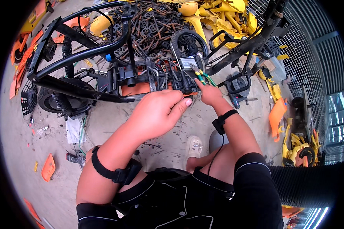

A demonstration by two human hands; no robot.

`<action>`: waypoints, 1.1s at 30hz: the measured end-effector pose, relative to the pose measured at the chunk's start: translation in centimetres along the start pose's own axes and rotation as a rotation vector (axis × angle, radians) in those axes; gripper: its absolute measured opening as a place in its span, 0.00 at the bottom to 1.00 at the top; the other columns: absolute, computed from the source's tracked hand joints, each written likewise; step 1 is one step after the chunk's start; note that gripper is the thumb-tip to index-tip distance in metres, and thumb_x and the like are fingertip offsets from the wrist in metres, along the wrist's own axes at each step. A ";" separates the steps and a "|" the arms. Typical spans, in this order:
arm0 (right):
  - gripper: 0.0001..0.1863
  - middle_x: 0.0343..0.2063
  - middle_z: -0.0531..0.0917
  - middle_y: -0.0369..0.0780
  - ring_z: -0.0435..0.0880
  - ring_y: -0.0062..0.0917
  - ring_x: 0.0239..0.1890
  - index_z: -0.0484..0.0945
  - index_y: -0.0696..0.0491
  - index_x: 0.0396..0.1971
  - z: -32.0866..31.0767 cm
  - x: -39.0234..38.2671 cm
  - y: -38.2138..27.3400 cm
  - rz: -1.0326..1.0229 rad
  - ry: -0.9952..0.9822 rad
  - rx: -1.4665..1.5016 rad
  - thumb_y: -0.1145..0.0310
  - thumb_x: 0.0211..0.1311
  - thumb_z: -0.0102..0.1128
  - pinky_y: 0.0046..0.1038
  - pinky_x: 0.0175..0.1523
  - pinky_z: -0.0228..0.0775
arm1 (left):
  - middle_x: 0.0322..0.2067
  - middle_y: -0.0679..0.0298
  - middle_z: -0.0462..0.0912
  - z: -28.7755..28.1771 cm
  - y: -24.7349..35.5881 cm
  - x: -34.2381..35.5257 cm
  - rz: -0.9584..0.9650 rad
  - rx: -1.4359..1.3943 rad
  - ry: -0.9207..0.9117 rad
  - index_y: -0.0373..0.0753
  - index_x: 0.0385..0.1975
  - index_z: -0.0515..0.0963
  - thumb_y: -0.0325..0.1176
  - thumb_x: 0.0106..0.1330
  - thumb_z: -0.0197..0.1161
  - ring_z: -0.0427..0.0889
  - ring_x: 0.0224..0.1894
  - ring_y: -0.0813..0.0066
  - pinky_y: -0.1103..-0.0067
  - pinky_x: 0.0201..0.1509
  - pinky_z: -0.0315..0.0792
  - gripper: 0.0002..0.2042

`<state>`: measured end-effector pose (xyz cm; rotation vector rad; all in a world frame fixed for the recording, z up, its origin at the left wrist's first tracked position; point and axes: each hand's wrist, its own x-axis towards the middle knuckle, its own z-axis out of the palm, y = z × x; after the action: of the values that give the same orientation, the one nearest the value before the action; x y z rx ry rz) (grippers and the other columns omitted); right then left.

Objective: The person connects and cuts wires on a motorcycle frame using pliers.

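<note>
Looks partway stripped: the black frame [74, 91] has no panels over it, but the wiring [166, 74] is still on. Right hand [211, 94] has its fingers closed on green-handled pliers [201, 77] there; left hand [156, 114] is curled up, can't tell if around anything.

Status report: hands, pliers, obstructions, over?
Right hand gripping green-and-yellow pliers. Left hand curled, contents hidden. Pliers' tip by silver-faced box. Black frame left; no obvious obstruction.
</note>
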<state>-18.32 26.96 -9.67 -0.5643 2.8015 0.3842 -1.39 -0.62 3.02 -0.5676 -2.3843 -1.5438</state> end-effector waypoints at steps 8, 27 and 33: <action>0.34 0.43 0.83 0.48 0.83 0.41 0.45 0.63 0.47 0.65 2.7 0.0 2.8 -0.031 -0.487 -0.162 0.73 0.53 0.47 0.40 0.50 0.73 | 0.22 0.51 0.76 -0.5 0.3 0.1 -0.080 0.064 -0.079 0.35 0.24 0.73 0.39 0.68 0.57 0.77 0.28 0.47 0.61 0.31 0.69 0.14; 0.17 0.41 0.84 0.48 0.83 0.43 0.43 0.84 0.54 0.38 3.2 -2.8 -0.6 -0.126 -0.477 -0.065 0.65 0.51 0.52 0.40 0.47 0.76 | 0.22 0.51 0.75 -0.2 0.1 0.8 -0.094 0.064 -0.095 0.34 0.24 0.73 0.39 0.68 0.57 0.76 0.28 0.46 0.60 0.32 0.69 0.15; 0.10 0.37 0.83 0.44 0.83 0.41 0.40 0.82 0.51 0.35 2.3 -0.4 -0.4 0.118 0.213 0.213 0.68 0.56 0.54 0.41 0.44 0.75 | 0.22 0.51 0.76 0.2 0.0 0.8 -0.085 0.043 -0.115 0.34 0.25 0.74 0.39 0.68 0.57 0.76 0.28 0.46 0.61 0.32 0.69 0.14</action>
<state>-17.36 27.41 -11.80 -0.4147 3.0381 0.0474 -2.12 -0.25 3.28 -0.5672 -2.5520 -1.5288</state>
